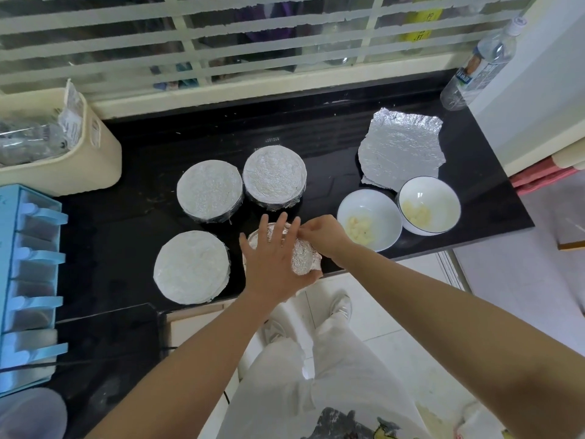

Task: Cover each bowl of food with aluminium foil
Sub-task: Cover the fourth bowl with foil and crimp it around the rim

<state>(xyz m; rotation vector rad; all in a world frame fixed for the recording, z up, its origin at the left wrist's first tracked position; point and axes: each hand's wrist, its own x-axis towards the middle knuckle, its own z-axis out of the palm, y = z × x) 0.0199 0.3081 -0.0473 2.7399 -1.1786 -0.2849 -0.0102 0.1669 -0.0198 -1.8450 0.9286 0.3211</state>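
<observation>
Head view, four foil-topped bowls, two open bowls

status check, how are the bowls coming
Left hand pressing foil flat, right hand pinching its edge. Three covered bowls done; two open bowls left, spare sheet behind them. Nothing in the way.
</observation>
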